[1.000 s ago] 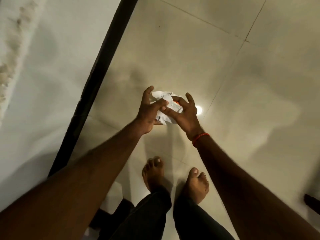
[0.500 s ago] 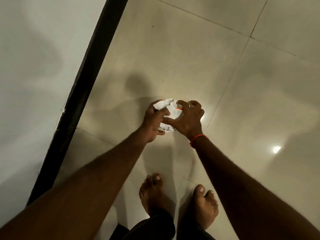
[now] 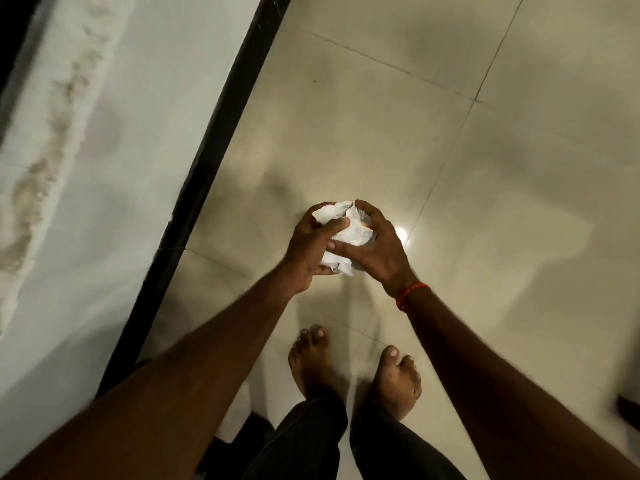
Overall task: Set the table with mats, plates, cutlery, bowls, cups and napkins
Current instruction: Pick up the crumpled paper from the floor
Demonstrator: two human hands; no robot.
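I stand over a tiled floor and hold a crumpled white paper napkin wad (image 3: 349, 233) with a bit of orange print, in front of me at about waist height. My left hand (image 3: 311, 244) grips its left side, thumb across the front. My right hand (image 3: 375, 247), with a red thread on the wrist, curls round its right side from above. The wad is pressed between both palms, and its underside is hidden. No table, mats or dishes are in view.
A white wall (image 3: 104, 168) with a black skirting strip (image 3: 214, 174) runs along my left. Pale glossy floor tiles (image 3: 485, 168) stretch ahead and to the right. My bare feet (image 3: 353, 368) stand below the hands. A dark object (image 3: 628, 412) shows at the right edge.
Both hands have kept squeezing the paper wad, my right fingers closing over its top. My view has swung back toward the wall on the left.
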